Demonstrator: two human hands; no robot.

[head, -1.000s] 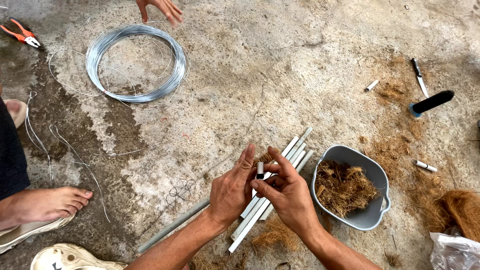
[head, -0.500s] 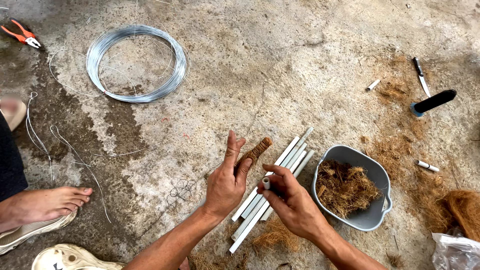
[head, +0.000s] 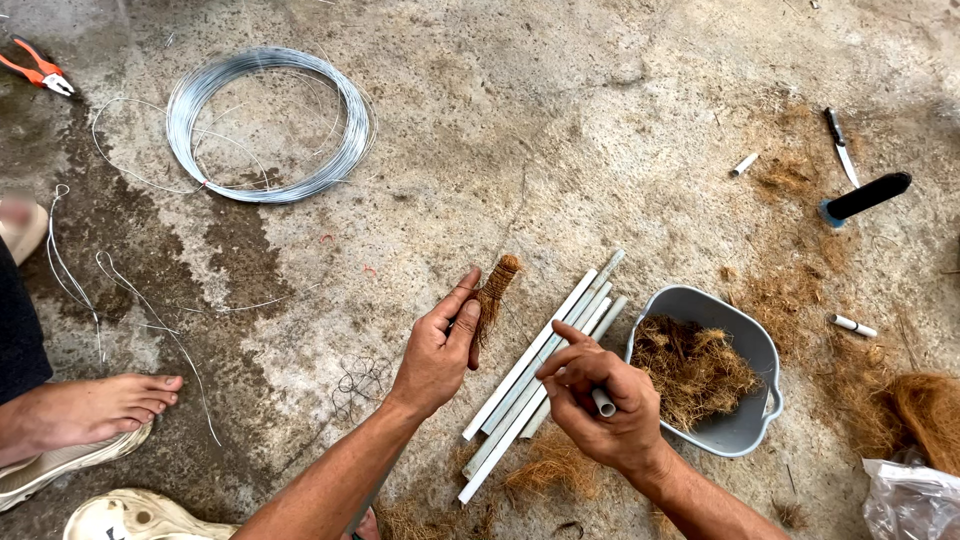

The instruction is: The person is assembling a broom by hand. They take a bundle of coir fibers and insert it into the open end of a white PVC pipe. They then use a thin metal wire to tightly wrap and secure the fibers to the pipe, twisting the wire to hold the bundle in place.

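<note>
Fibre roll (head: 494,292) pinched in left hand (head: 437,352), short white tube (head: 602,401) in right hand (head: 600,405).

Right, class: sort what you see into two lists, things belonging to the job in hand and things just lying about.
In use:
left hand holding brown fibre bundle
right hand holding short white tube
long white tubes
grey tub of fibre

Lying about:
wire coil
orange pliers
knife
black-handled tool
</note>
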